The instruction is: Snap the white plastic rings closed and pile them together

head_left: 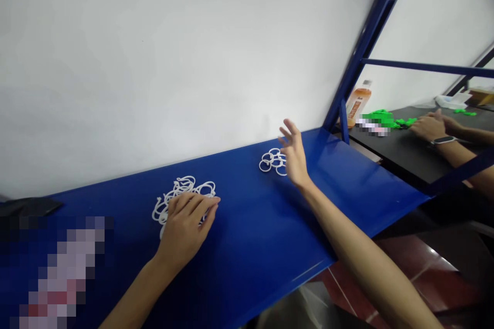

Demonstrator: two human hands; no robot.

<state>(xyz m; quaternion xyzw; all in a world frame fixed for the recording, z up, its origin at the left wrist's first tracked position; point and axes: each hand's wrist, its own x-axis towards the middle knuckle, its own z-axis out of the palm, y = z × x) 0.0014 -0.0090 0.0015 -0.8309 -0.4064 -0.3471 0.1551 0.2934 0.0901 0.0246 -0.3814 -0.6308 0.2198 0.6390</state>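
Observation:
My left hand [187, 223] lies palm down on a tangled heap of white plastic rings [185, 187] on the blue shelf [250, 226]. Its fingers are stretched out and pressed flat on the rings. My right hand [294, 154] hovers over a smaller cluster of white rings [270, 160] further right, fingers spread apart and holding nothing.
A white wall rises behind the shelf. A blue steel post [363, 46] stands at the right. Beyond it another person's hands [434, 126] work on a black table [409, 151] with green parts [380, 118] and an orange bottle [358, 103].

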